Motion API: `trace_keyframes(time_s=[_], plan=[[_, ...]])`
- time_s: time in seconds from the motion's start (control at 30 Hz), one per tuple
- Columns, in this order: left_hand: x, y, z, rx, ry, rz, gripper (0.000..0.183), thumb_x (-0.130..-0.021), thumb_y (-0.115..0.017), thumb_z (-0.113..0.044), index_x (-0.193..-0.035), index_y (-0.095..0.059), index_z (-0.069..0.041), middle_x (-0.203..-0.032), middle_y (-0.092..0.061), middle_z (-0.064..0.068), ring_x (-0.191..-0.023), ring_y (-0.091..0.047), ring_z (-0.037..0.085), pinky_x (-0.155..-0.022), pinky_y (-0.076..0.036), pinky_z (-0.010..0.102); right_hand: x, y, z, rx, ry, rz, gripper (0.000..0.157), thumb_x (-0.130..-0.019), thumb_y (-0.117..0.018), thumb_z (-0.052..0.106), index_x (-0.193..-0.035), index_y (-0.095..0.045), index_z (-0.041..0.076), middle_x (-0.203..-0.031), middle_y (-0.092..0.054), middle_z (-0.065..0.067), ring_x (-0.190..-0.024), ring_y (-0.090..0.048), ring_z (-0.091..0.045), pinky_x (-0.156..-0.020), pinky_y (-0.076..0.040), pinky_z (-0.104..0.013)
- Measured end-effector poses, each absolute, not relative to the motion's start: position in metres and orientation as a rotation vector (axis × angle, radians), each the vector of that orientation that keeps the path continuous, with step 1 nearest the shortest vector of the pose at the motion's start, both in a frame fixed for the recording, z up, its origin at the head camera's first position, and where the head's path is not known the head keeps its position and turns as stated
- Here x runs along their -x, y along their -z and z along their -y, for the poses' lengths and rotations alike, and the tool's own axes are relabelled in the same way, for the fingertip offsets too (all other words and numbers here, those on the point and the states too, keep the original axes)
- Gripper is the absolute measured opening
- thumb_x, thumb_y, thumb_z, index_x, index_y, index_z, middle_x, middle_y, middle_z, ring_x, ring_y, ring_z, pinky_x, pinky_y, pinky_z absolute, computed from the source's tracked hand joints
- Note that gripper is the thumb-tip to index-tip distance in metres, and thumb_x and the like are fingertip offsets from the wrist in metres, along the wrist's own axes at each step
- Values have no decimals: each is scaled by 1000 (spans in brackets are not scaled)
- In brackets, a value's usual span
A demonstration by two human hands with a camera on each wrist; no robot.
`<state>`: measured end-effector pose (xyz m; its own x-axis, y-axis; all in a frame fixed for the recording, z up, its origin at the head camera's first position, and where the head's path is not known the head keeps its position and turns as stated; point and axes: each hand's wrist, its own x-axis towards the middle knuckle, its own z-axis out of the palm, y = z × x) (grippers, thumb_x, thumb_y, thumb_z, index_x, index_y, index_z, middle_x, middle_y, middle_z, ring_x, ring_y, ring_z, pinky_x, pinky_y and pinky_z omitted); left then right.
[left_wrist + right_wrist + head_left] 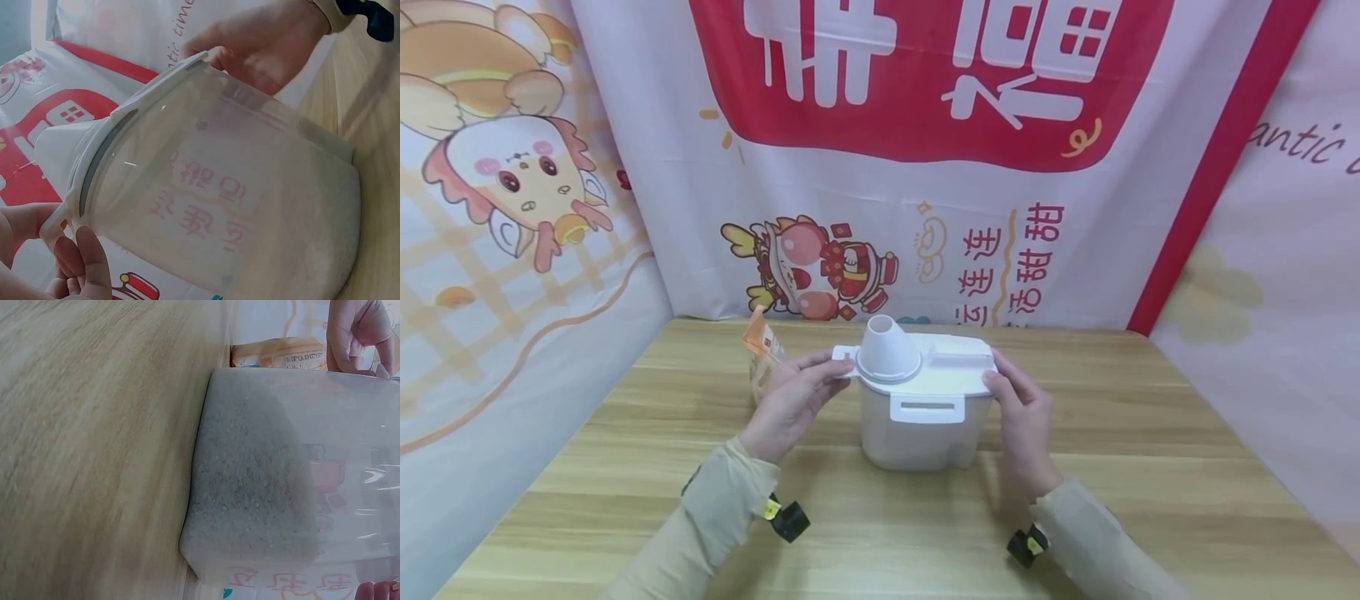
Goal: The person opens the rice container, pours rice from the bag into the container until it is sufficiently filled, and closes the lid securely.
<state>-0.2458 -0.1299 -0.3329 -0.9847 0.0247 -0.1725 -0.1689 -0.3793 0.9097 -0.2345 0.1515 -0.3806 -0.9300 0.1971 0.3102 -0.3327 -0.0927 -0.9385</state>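
Observation:
A translucent plastic storage container (917, 433) stands upright on the table, with white rice-like grains (250, 475) in its lower part. Its white lid (955, 380) carries a cone-shaped spout (883, 346) on the left side and lies over the container's mouth. My left hand (793, 400) pinches the tab at the lid's left end, thumb on top. At the other end my right hand (1026, 417) grips the lid's corner, its thumb over the edge and the fingers behind. In the left wrist view a grey seal (106, 159) shows under the lid's rim.
An orange and clear package (760, 342) stands behind my left hand, partly hidden by it. The wooden table (1120, 500) meets a printed cloth backdrop (700, 208) at its far edge, with more printed cloth at both sides.

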Motion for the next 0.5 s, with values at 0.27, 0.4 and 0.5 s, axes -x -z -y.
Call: trace_keyframes(time_s=[0.27,0.4,0.5], plan=[[246,333,131,211,-2466,-1763,37,-87,-76,-8,-120,-64,3,-120,-63,16,-108,-64,25,-90,-53,31,235,381,-151,-185,-2059,1839,38,-97,-65,27,-133,-63,16,-136,-58,3,-126,-50,-14,-109,-35,-39],[245,333,131,208,-2453,-1771,38,-87,-76,-9,-121,-64,3,-121,-63,16,-108,-64,25,-91,-53,32,235,382,-152,-184,-2051,1857,38,-97,-65,29,-133,-62,17,-137,-58,5,-127,-49,-13,-109,-35,-39],[245,332,131,188,-2439,-1784,38,-88,-75,-10,-121,-64,3,-121,-63,16,-109,-63,25,-91,-53,32,236,382,-154,-192,-2058,1847,38,-97,-65,28,-133,-62,16,-136,-58,4,-126,-50,-14,-108,-35,-39]])
